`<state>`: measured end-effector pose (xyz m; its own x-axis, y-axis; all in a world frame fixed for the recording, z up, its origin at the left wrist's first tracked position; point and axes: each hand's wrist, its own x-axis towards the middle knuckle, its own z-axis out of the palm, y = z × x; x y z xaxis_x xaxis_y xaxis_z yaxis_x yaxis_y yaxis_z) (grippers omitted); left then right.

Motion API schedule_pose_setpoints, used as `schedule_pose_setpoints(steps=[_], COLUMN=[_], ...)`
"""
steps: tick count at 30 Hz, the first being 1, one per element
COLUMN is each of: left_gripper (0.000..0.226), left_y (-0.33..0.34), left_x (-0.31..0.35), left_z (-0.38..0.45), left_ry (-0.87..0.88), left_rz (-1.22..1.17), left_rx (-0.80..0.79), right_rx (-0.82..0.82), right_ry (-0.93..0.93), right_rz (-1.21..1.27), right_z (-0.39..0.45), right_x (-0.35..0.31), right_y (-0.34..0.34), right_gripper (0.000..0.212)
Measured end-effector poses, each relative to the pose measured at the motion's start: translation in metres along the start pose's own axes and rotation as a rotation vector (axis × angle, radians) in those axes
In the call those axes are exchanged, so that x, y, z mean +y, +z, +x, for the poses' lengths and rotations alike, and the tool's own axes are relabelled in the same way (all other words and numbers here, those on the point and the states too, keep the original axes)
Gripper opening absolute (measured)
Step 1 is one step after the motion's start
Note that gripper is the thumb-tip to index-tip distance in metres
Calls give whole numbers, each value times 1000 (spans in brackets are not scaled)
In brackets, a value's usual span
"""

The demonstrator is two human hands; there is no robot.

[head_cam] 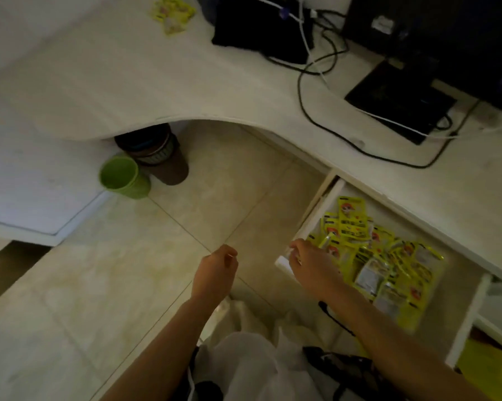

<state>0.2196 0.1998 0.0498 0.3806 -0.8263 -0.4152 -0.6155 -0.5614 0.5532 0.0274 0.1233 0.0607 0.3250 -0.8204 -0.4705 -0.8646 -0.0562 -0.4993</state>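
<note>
A white drawer (322, 208) stands pulled out from under the desk at the right. It holds several yellow packets (388, 264) in a loose heap. My right hand (313, 267) is at the drawer's near left corner, fingers curled over its white front edge. My left hand (218, 270) hovers over the floor to the left of the drawer, loosely curled and holding nothing.
The curved white desk (157, 91) carries a few yellow packets (171, 13) at the back, a black monitor (446, 39), a flat black box (400, 99) and loose cables (304, 111). A green cup (122, 176) and a brown bin (160, 157) stand on the tiled floor. White cloth (249, 357) lies over my lap.
</note>
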Motion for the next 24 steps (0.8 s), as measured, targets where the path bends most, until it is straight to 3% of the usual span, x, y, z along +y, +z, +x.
schedule_pose_setpoints(steps=[12,24], left_gripper=[19,20], left_y=[-134,-220], left_x=[-100,-95], left_z=[68,193], left_ry=[-12,-45], left_rz=[40,-4], left_rx=[142,199], right_rx=[-63,-19], right_ry=[-124,-161], right_rz=[42,65], right_z=[84,215], right_x=[-163,-265], right_y=[50,12], right_gripper=[32,31])
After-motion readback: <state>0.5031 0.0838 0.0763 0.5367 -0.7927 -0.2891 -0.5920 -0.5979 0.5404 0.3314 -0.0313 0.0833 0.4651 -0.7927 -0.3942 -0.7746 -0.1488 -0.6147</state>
